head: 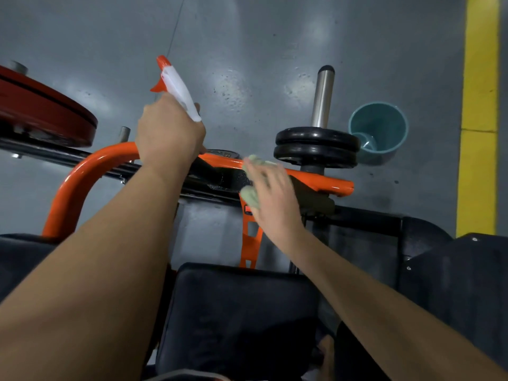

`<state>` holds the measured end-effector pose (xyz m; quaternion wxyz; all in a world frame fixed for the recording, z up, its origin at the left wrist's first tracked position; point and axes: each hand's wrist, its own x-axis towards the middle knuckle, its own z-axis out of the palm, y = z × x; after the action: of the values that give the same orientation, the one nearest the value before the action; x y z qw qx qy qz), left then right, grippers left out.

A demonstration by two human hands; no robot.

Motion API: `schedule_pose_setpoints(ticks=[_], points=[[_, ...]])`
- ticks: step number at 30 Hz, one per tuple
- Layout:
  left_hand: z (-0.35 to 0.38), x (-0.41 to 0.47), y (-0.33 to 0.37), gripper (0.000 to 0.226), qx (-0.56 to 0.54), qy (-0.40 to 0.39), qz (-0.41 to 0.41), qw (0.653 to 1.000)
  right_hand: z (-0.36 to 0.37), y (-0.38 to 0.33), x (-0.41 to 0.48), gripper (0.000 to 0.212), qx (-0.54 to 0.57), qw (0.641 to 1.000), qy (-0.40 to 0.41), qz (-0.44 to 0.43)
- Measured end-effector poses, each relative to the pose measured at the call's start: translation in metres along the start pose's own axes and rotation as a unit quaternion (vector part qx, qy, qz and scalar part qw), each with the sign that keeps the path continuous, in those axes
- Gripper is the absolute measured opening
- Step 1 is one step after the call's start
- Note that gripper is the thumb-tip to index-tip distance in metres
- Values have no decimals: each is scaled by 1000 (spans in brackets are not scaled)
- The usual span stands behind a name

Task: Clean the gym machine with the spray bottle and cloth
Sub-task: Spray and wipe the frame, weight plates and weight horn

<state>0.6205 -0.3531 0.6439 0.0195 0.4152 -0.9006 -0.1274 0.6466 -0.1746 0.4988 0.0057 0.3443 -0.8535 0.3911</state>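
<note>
Glossy grey floor, yellow stripe at right, perhaps damp.

- No text could be read anywhere in this shot.
- The small black weight plate carried raised lettering on its rim, but it was too blurred and too hidden to make out.
- A dark mark sat on the orange strut of the gym machine, and it was illegible too.
</note>
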Motion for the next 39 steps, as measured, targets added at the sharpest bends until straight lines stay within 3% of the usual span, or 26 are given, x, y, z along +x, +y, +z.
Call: schedule_pose_setpoints(ticks=[2,4,7,10,12,15,18,20,23,25,27,28,30,32,34,36,39], points=[[0,1,-1,58,-12,-4,-7,1000,17,-11,20,79,-107,989,-98,-22],[-1,0,0,52,2,3,-1,1000,35,-27,41,70,-182,973,-139,0],[-3,-2,3,46,9,14,0,1000,52,-43,58,49,-193,974,-120,23],[-4,-3,3,49,-7,-10,6,1000,34,-42,68,42,-190,961,-196,33],[-3,-2,1,46,0,-17,9,1000,16,-34,94,55,-149,925,-339,81],[-4,-4,3,44,-1,-20,2,1000,-7,-12,128,74,-108,829,-533,134],[-4,-3,1,40,-2,-23,2,1000,-22,15,129,61,-26,794,-584,164],[-4,-2,0,39,-5,-19,7,1000,-47,33,121,46,-4,798,-583,152],[-5,-3,0,40,-3,-18,5,1000,-81,70,91,35,88,843,-511,143],[-4,-3,1,37,2,-17,5,1000,-83,98,53,29,147,858,-460,176],[-4,-2,2,36,14,-12,1,1000,-64,125,12,25,214,849,-383,293],[-3,-1,3,36,20,-12,-1,1000,-51,137,-9,23,213,855,-334,334],[-2,0,2,38,22,-13,-8,1000,-28,148,-37,21,153,906,-249,306],[0,1,1,42,13,-10,-13,1000,-11,145,-56,30,120,929,-186,297],[1,2,-1,45,14,-8,-16,1000,2,143,-73,60,60,938,-135,313],[1,3,0,45,24,-5,-15,1000,11,144,-88,87,-30,934,-144,326],[3,4,-1,45,29,-2,-10,1000,16,144,-94,98,-40,915,-154,371]])
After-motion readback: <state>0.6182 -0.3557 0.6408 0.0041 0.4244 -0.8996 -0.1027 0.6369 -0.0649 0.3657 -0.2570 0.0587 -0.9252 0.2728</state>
